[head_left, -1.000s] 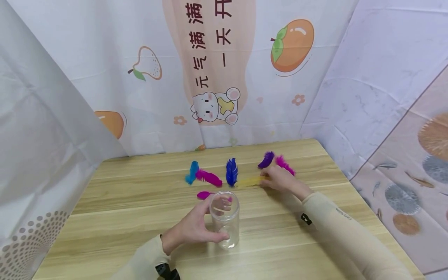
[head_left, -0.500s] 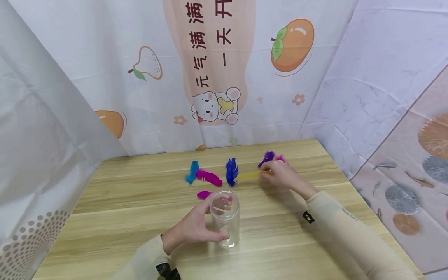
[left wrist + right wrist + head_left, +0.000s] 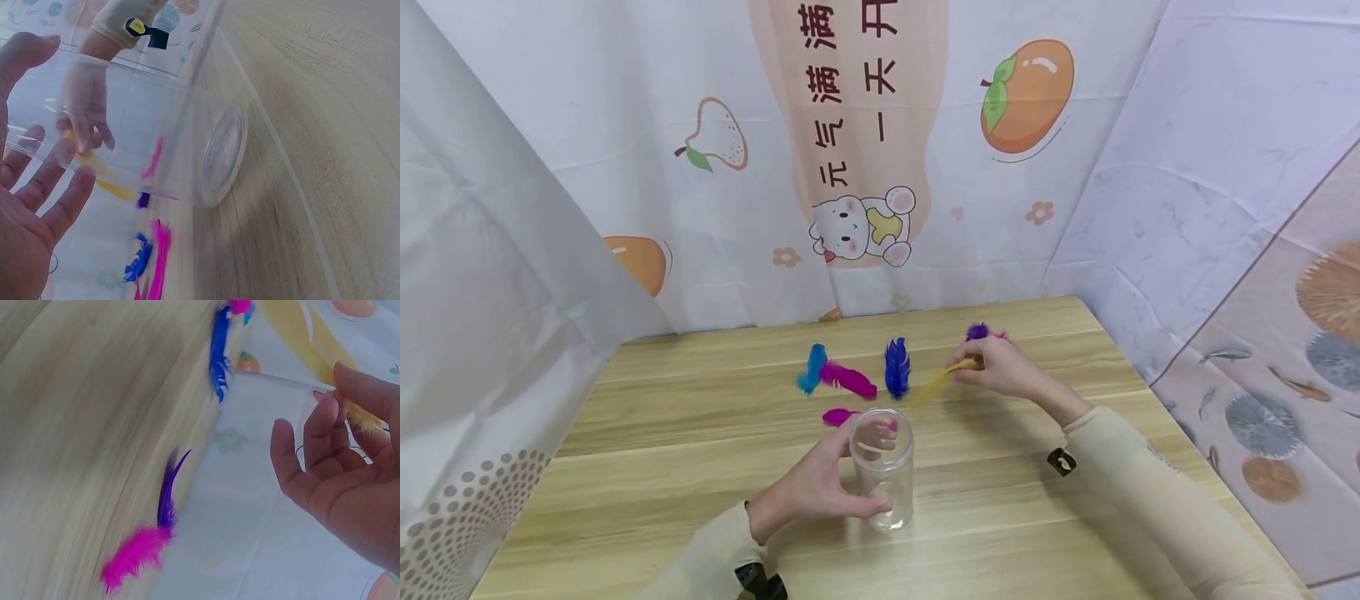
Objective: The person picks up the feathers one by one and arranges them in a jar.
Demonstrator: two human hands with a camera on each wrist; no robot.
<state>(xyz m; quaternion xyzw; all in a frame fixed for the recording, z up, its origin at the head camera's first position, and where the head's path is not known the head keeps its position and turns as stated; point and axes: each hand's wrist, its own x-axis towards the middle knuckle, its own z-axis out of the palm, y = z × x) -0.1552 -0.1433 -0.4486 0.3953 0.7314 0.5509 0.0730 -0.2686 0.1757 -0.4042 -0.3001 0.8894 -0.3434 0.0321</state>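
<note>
A clear, see-through jar (image 3: 898,492) stands upright on the table, and my left hand (image 3: 820,487) grips its side with thumb and fingers around it. In the left wrist view the jar (image 3: 181,144) appears with nothing visible inside; the coloured shapes show through its wall. My right hand (image 3: 1003,371) pinches a yellow feather (image 3: 931,390) by one end, its tip pointing left and down, near the jar. The right wrist view shows thumb and finger of the hand (image 3: 350,469) closed on the fluffy end of that feather (image 3: 306,337).
Left of centre lie a light blue feather (image 3: 812,369), a magenta feather (image 3: 850,380) and another magenta feather (image 3: 837,417) beside the jar. A dark blue feather (image 3: 896,368) lies behind the jar. Purple (image 3: 165,500) and pink (image 3: 136,553) feathers lie beyond my right hand.
My right hand has lifted the yellow feather off the table, and the feather now tilts with its tip swung toward the jar. My left hand and the jar have not moved.
</note>
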